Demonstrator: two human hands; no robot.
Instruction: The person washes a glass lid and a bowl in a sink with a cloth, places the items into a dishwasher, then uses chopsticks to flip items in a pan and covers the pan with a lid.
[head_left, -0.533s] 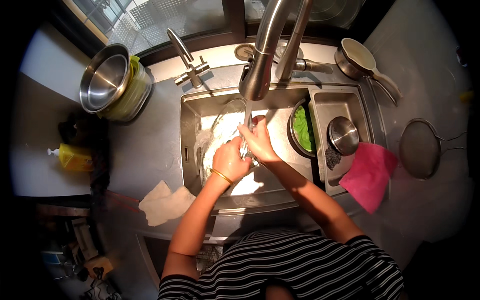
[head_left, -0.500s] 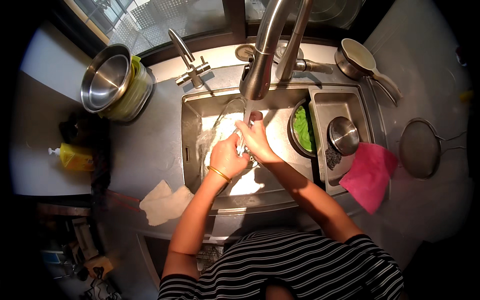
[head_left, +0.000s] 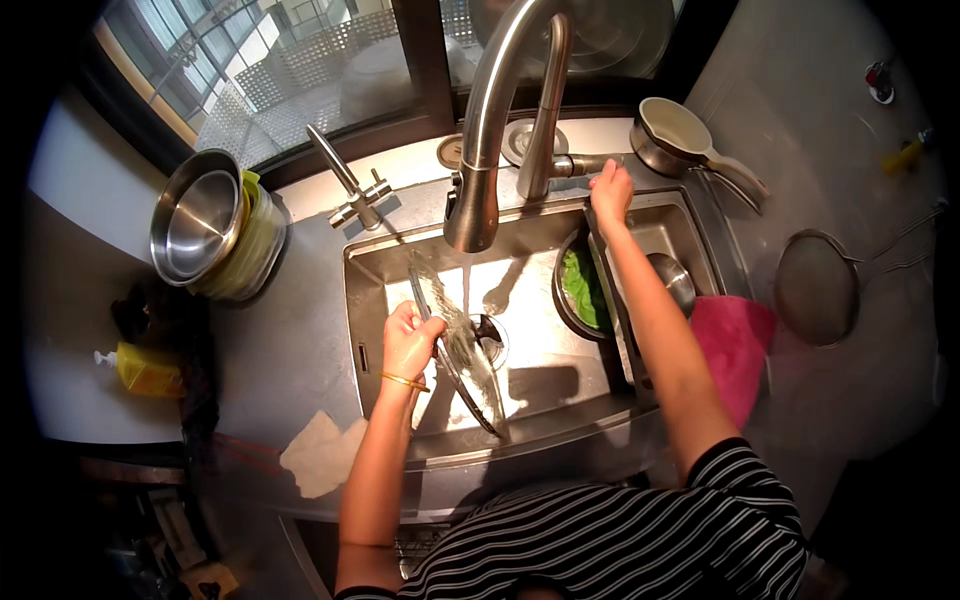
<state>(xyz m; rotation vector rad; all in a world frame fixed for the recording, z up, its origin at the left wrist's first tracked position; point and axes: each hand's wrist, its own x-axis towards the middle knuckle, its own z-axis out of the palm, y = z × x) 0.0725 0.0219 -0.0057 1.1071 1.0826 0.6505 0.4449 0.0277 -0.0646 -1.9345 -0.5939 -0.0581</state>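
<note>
My left hand (head_left: 410, 340) is closed on the edge of a clear glass pot lid (head_left: 462, 345) with a dark rim. It holds the lid steeply tilted, nearly edge-on, inside the sink basin (head_left: 540, 392). Wet streaks glisten on the glass. Over the basin hangs the tall metal faucet (head_left: 472, 205), with a thin stream of water below its spout. My right hand (head_left: 612, 192) reaches past the basin's back right, its fingers closed round the faucet's side lever (head_left: 580, 164). Beside the lid a dark round piece shows near the drain; whether it is the lid's knob I cannot tell.
A pot with green leaves (head_left: 583, 290) stands in the basin's right side. The side tray holds a metal bowl (head_left: 672, 282); a pink cloth (head_left: 735, 345) hangs over its edge. Stacked bowls (head_left: 200, 225), a small tap (head_left: 355, 190), a saucepan (head_left: 672, 135) and a strainer (head_left: 818, 285) surround the sink.
My right hand has left the lid and moved up and right to the faucet lever. My left hand has shifted left, tilting the lid up on edge. The water stream looks thinner.
</note>
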